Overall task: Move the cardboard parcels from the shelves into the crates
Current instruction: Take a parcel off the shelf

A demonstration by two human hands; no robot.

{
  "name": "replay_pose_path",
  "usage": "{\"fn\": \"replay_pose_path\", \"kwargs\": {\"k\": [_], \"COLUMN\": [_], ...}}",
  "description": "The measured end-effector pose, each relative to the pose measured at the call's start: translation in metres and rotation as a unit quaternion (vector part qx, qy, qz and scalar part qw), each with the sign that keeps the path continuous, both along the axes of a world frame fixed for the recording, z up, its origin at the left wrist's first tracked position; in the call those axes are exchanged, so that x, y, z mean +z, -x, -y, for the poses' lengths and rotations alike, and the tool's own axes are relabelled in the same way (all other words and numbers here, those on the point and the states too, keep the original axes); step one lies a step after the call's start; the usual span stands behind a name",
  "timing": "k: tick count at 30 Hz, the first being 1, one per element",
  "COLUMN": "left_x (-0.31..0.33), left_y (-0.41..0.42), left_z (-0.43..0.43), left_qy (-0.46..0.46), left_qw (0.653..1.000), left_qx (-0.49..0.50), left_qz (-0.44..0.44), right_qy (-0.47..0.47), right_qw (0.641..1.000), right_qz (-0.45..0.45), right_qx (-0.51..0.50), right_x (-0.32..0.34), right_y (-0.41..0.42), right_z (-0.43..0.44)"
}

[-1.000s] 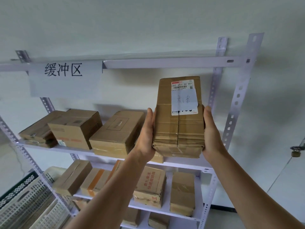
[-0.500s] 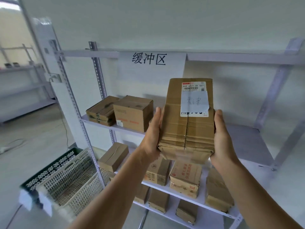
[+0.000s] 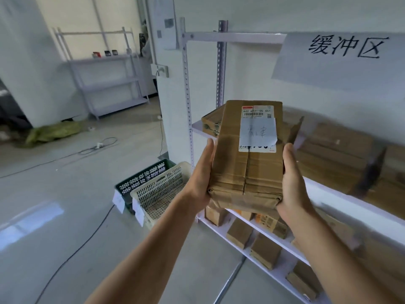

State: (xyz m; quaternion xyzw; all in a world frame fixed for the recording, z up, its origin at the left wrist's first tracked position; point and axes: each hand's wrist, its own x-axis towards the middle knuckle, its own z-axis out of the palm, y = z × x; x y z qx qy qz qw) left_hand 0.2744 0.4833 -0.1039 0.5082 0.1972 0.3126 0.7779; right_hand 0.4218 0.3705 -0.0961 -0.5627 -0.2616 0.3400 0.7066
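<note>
A tall brown cardboard parcel [image 3: 245,167] with a white shipping label is held in front of me, clear of the shelves. My left hand [image 3: 200,178] grips its left side and my right hand [image 3: 292,183] grips its right side, fingers wrapped underneath. On the floor to the lower left stand a white lattice crate [image 3: 162,189] and, behind it, a dark green crate [image 3: 142,178], both with paper tags. The white metal shelf rack [image 3: 328,194] on the right carries several more cardboard parcels [image 3: 335,156] on its levels.
A sign with handwritten characters [image 3: 341,58] hangs on the rack's top rail. Black cables [image 3: 87,242] run across the grey floor. A second white rack [image 3: 109,84] stands at the far wall, with a green sack [image 3: 52,132] on the floor beside it.
The view has swung left: the rack has slid to the right and the crates and open floor have come into view. Both hands keep the same hold on the parcel.
</note>
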Motion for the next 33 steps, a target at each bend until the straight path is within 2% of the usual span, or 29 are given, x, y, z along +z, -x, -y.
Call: {"fn": "replay_pose_path", "kwargs": {"k": [15,20,25,33], "left_x": [-0.047,-0.062,-0.079,-0.105], "left_y": [0.131,0.172,0.216,0.304], "left_z": [-0.229,-0.294,-0.370,-0.531], "left_qy": [0.051,0.063,0.072,0.073], "left_qw": [0.977,0.970,0.971,0.981], "left_qx": [0.172,0.194,0.184,0.124], "left_qz": [-0.118,-0.136,-0.132,-0.132], "right_qy": [0.037,0.062,0.075,0.090], "right_qw": [0.984,0.976,0.974,0.981], "right_qz": [-0.040,-0.042,-0.035,-0.057], "right_qx": [0.168,0.203,0.211,0.160], "right_x": [-0.063,-0.075,-0.093,-0.121], "right_y": [0.100,0.137,0.177,0.272], "right_z": [-0.278,-0.354,-0.433,-0.574]}}
